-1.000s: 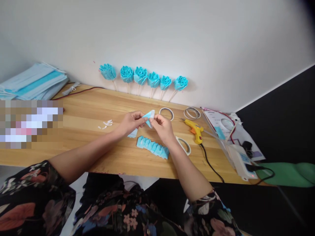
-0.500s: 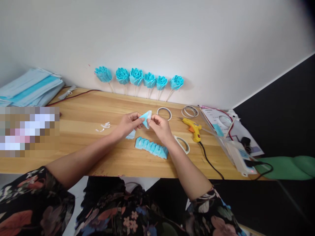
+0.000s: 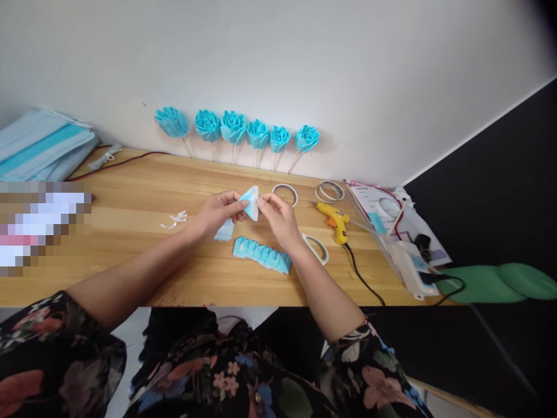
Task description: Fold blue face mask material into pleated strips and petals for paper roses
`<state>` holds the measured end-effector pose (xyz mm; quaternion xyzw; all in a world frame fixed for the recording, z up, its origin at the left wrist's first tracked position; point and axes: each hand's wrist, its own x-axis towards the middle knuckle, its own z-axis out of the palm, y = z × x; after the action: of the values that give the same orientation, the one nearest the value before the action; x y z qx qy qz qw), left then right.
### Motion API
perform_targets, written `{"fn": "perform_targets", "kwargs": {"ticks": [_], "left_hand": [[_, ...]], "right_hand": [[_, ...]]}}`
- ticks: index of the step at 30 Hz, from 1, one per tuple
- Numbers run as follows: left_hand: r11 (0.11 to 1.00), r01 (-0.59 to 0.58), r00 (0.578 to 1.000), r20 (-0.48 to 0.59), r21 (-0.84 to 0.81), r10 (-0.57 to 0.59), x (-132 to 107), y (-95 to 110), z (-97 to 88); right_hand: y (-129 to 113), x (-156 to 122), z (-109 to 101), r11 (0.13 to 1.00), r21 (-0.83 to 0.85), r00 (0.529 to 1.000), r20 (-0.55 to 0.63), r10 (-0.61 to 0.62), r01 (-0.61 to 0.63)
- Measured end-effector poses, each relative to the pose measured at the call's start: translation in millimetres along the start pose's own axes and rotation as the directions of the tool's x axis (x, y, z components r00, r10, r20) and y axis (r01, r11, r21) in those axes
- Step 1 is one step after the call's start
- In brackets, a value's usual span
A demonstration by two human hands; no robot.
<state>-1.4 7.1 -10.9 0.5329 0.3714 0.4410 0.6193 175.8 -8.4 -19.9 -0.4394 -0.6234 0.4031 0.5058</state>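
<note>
Folding seems the step in hand, with the left hand point(image 3: 218, 210) keeping a pinched grip on the blue triangle point(image 3: 252, 203) above the worktop point(image 3: 195, 278), the right hand point(image 3: 279, 222) at its right edge, hold unclear; careful creasing seems called for.

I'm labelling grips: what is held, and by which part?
The left hand pinches a folded blue piece near its pointed end; whether the right hand also grips its white edge is unclear.

A black cloth garment point(image 3: 230, 380) with coral, pink and blue flowers spans the bottom of the frame; its wide left sleeve point(image 3: 65, 354), lower left, and right sleeve point(image 3: 369, 371), lower right, share the print.
</note>
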Motion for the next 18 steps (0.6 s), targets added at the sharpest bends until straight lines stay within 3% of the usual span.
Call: {"fn": "perform_targets", "kwargs": {"ticks": [4,10,14,18], "left_hand": [[0.987,0.020,1.000,0.017,-0.159,-0.017,1.2,-0.3,-2.8],[0.966,0.045,0.999,0.040,-0.254,-0.036,2.4,-1.3,-3.0],[0.973,0.048,0.998,0.047,-0.224,-0.038,3.5,-3.8,-2.4],[0.986,0.021,0.999,0.033,-0.167,-0.016,2.3,-2.6,-1.2]], "right_hand": [[-1.9,0.7,-5.4,0.988,-0.073,0.985,-0.095,-0.141,0.135],[-4.9,-1.6,-5.9,0.818,-0.419,0.904,0.016,-0.427,0.394],[-3.4,-1.3,-4.9,0.748,-0.493,0.877,0.069,-0.475,0.444],[-1.8,-0.5,-5.2,0.781,-0.451,0.887,0.055,-0.458,0.431]]}}
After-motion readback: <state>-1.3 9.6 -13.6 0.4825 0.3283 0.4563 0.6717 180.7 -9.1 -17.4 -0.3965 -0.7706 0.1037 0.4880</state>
